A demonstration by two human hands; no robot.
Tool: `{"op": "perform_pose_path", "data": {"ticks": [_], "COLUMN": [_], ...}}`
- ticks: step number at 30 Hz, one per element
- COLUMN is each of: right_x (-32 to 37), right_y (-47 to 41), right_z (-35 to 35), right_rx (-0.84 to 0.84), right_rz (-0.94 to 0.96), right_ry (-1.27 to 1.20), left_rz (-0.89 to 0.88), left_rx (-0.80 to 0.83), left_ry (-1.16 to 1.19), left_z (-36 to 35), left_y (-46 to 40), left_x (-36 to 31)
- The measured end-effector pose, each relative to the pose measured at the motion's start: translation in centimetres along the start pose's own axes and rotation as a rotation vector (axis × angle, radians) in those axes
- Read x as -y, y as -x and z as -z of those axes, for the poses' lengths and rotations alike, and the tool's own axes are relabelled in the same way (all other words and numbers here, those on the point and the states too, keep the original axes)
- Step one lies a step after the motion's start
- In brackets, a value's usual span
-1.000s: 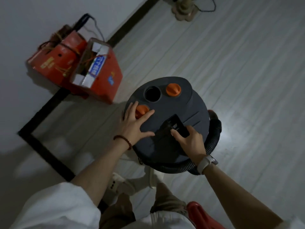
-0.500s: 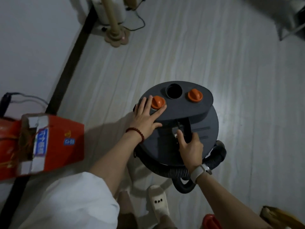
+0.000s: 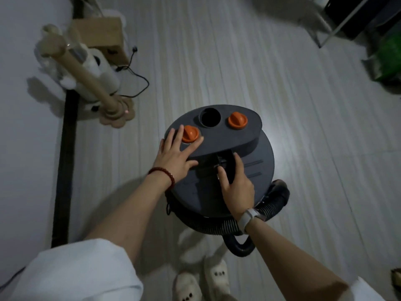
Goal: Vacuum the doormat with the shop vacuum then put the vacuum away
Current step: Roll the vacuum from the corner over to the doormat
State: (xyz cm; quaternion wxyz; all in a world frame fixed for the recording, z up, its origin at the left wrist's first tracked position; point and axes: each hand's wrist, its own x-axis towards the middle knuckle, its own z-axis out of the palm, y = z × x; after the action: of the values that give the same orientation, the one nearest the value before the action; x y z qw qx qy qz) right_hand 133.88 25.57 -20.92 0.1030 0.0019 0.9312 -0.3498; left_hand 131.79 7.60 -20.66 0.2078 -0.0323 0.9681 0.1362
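The shop vacuum (image 3: 256, 161) is a dark grey drum on the pale plank floor, centre of view, with two orange knobs (image 3: 237, 121) and a round hole in its top. Its ribbed black hose (image 3: 271, 205) is coiled around the drum's near side. My left hand (image 3: 173, 157) lies flat on the lid, fingers spread around the left orange knob (image 3: 190, 133). My right hand (image 3: 235, 181) rests on the lid's middle, fingers curled into the handle recess (image 3: 223, 159). The doormat is not in view.
A cat scratching post (image 3: 86, 77) with a white plush toy stands at the left wall, a black cable (image 3: 138, 79) trailing beside it and a cardboard box (image 3: 102, 33) behind. A dark baseboard runs along the left. A green bag (image 3: 388, 55) and a metal frame sit far right. My slippers (image 3: 204, 281) are below.
The view has swung right along the wall: the red boxes have left the frame and the scratching post has come in. Both hands keep their places on the vacuum lid.
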Motion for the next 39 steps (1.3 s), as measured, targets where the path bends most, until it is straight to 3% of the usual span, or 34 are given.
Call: {"op": "perform_pose_path", "data": {"ticks": [15, 25, 32, 39], "right_x": [13.2, 23.3, 29.6, 35.2], "right_y": [-29.6, -48.6, -62.4, -77.0], "right_z": [-4.2, -9.6, -11.4, -11.7], "right_rx": [-0.072, -0.233, -0.108, -0.192], "right_rz": [0.033, -0.051, -0.074, -0.136], "right_ry": [0.074, 0.013, 0.029, -0.06], "left_rz": [0.015, -0.153, -0.195, -0.286], "left_rx": [-0.082, 0.015, 0.019, 0.06], "left_ry": [0.104, 0.07, -0.059, -0.04], "left_z": [14.5, 26.7, 34.8, 42.4], "left_y": [-26.0, -46.9, -60.1, -75.1], "left_x": [10.1, 19.2, 22.8, 24.6]}}
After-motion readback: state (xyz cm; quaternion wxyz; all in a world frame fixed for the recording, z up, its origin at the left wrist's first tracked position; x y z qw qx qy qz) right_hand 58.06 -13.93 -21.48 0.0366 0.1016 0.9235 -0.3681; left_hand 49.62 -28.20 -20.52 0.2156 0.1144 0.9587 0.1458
